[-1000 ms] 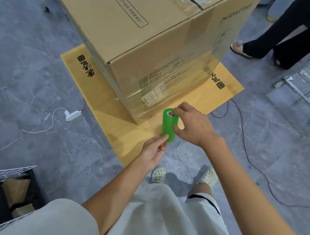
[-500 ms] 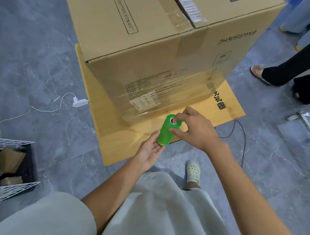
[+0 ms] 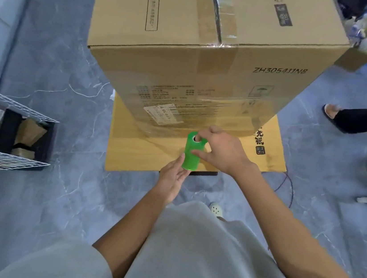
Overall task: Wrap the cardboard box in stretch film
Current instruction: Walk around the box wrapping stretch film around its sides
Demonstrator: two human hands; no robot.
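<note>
One cardboard box stood on one flat cardboard sheet. Film banded only its lower near face. The upper walls and top looked bare, so most wrapping seemingly remained. One green film roll hung above the sheet's near edge, with the right hand pinching its top and the left hand straight-fingered under its base.

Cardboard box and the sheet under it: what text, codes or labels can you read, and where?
"ZH30541JN8": cardboard box, front face, upper right; seventh character unsure.
"AIR C": box top, right, cut off by the frame.
Box top left, framed line: too small to read.
Front face, printed table and white label: blurred under the stretch film.
On the cardboard sheet, dark characters at its right side: unreadable.
</note>
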